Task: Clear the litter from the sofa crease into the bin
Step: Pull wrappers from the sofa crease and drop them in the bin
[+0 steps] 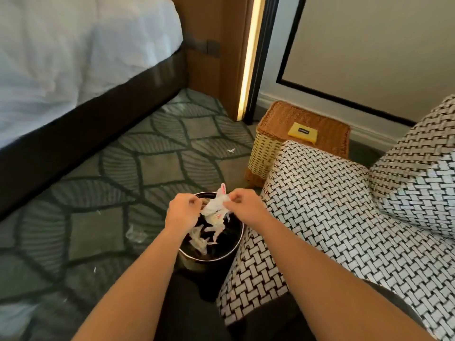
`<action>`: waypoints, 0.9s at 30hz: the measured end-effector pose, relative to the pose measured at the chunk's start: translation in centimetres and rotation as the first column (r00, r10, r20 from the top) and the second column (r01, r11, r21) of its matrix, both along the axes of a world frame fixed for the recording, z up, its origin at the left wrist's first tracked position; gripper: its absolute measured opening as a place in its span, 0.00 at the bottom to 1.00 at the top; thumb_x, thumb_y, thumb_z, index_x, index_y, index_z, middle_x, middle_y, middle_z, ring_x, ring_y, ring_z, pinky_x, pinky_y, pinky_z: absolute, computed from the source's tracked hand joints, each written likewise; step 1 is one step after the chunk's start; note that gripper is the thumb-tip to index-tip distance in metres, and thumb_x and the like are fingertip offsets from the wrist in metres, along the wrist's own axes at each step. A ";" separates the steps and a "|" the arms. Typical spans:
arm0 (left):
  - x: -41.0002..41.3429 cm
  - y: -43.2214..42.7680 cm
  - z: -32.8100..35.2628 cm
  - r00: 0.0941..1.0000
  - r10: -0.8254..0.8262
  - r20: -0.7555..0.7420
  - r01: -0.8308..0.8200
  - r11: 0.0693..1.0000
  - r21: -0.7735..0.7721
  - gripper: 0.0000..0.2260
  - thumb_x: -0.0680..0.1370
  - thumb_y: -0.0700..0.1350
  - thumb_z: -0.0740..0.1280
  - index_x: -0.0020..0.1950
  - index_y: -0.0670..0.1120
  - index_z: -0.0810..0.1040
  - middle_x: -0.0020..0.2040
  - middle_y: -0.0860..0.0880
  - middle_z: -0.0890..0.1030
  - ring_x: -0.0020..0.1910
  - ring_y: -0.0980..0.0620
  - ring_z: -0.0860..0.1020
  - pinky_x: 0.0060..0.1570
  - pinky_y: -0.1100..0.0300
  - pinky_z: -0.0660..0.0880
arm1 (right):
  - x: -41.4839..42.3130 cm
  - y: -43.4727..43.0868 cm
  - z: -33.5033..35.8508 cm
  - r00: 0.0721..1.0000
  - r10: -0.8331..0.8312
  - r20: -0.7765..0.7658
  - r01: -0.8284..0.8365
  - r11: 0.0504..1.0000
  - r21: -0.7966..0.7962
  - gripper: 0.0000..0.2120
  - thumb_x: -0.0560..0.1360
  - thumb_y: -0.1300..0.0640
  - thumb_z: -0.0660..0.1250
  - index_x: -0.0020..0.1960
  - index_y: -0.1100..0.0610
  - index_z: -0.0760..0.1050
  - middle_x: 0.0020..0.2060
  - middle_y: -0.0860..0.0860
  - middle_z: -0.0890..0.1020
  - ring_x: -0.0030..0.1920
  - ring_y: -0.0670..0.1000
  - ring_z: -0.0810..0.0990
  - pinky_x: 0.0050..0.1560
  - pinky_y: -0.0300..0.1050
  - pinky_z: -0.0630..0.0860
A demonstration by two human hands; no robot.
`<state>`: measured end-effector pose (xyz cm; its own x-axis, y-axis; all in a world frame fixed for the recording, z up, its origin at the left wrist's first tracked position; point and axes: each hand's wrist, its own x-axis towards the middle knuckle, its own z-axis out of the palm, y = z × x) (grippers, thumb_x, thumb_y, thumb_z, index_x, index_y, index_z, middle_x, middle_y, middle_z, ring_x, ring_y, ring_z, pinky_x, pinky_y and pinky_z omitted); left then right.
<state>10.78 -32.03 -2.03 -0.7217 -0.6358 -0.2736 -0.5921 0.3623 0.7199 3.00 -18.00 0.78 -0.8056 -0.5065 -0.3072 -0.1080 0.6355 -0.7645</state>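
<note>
The left hand (181,212) and right hand (243,205) both pinch crumpled litter (214,205), grip closed, above the bin (209,259).

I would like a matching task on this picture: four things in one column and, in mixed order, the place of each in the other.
Things
1. crumpled litter
2. yellow card
3. black bin
4. small white scrap

Places
a. alone on the carpet
b. on the wicker basket lid
c. pinched between left hand and right hand
d. beside the sofa, scraps inside

Pairs: 1-c, 2-b, 3-d, 4-a
</note>
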 end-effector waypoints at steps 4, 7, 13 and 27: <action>0.3 -1.9 -2.7 0.996 0.039 0.085 -0.039 0.999 -0.001 0.12 0.77 0.44 0.63 0.36 0.49 0.81 0.42 0.44 0.82 0.44 0.43 0.79 0.44 0.53 0.75 | -0.2 -2.8 -3.0 0.999 0.017 0.033 -0.020 0.996 0.082 0.06 0.73 0.59 0.67 0.46 0.62 0.78 0.42 0.52 0.77 0.45 0.49 0.74 0.44 0.37 0.65; -0.2 -2.6 -4.3 0.990 0.004 0.141 -0.007 1.000 0.026 0.11 0.78 0.45 0.62 0.42 0.46 0.83 0.43 0.44 0.82 0.44 0.44 0.79 0.48 0.52 0.76 | -0.6 -3.9 -5.3 0.999 0.012 0.046 -0.020 0.985 0.171 0.03 0.72 0.60 0.66 0.41 0.59 0.75 0.41 0.54 0.78 0.45 0.52 0.75 0.43 0.40 0.68; -1.6 -2.2 -5.6 0.952 -0.206 0.226 0.188 0.977 0.098 0.10 0.79 0.44 0.61 0.52 0.43 0.81 0.54 0.43 0.81 0.55 0.45 0.77 0.54 0.57 0.71 | -1.3 -3.9 -8.1 0.998 0.017 0.068 -0.036 0.954 0.297 0.09 0.76 0.61 0.58 0.46 0.61 0.76 0.50 0.58 0.80 0.53 0.58 0.77 0.50 0.45 0.72; -2.8 5.0 2.5 0.946 -0.324 -0.006 0.321 0.936 0.144 0.09 0.78 0.42 0.62 0.52 0.42 0.80 0.49 0.44 0.82 0.51 0.46 0.79 0.52 0.54 0.74 | -2.0 3.0 1.3 0.967 0.239 -0.085 -0.226 0.964 0.142 0.09 0.78 0.59 0.60 0.53 0.59 0.78 0.50 0.53 0.80 0.48 0.47 0.75 0.48 0.40 0.69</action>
